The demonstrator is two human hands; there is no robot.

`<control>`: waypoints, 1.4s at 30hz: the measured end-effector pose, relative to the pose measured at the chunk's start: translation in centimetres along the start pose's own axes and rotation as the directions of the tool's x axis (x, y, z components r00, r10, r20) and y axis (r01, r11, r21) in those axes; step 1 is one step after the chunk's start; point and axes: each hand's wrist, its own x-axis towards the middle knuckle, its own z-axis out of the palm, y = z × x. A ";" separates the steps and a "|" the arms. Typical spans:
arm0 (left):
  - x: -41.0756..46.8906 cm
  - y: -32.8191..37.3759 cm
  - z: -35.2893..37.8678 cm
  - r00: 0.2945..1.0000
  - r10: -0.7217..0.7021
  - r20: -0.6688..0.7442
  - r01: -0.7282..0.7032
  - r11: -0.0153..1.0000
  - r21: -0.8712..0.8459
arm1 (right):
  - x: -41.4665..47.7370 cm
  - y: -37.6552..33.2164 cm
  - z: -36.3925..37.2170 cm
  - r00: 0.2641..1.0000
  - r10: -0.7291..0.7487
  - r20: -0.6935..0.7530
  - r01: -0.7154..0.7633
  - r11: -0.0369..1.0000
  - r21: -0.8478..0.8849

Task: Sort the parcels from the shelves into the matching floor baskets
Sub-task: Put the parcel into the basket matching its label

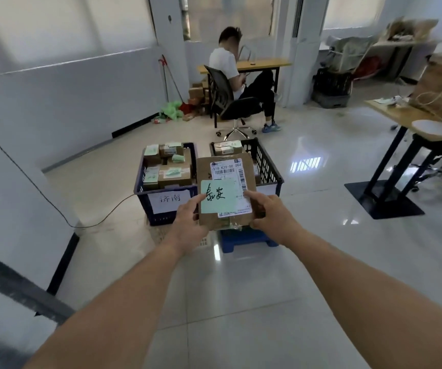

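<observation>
A glossy pale tiled floor (241,302) fills most of the frame, with white walls along the left and bright windows across the top. It looks slick and reflective, so step towards the baskets carefully.

At the right edge stands a wood-topped table on black legs (401,115). In the upper centre a person sits on a black office chair (230,75), well apart from you.

Two baskets sit side by side just above centre. The dark blue plastic basket on the left (161,217) is packed with boxes and has a white label reading 济南. The black lattice basket on the right (268,166) looks less full, and its front label is hidden behind your parcel.

You hold the flat brown cardboard parcel (204,169) in the air at frame centre, in front of both baskets. Your left hand (188,222) pinches its lower left corner and your right hand (270,211) its lower right, thumbs on the top face.

Its mint-green paper note (221,195) reads 泰安, which does not match the left basket. Tilt or shift the parcel to read the right basket's label first, then lower the parcel in flat with both hands.
</observation>
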 end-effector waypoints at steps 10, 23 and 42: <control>13.8 -1.2 2.3 1.000 -0.016 0.010 0.016 1.000 -0.007 | 13.6 5.5 -1.8 0.999 0.035 0.014 -0.034 0.999 -0.019; 42.7 -2.0 2.4 0.994 0.001 0.107 -0.005 0.999 0.035 | 39.7 9.9 -7.4 0.993 0.112 -0.047 -0.116 0.988 -0.101; 62.0 -10.8 14.7 0.939 -0.277 0.202 0.249 0.956 0.154 | 57.3 27.6 -6.9 0.941 0.310 0.139 -0.285 0.942 -0.176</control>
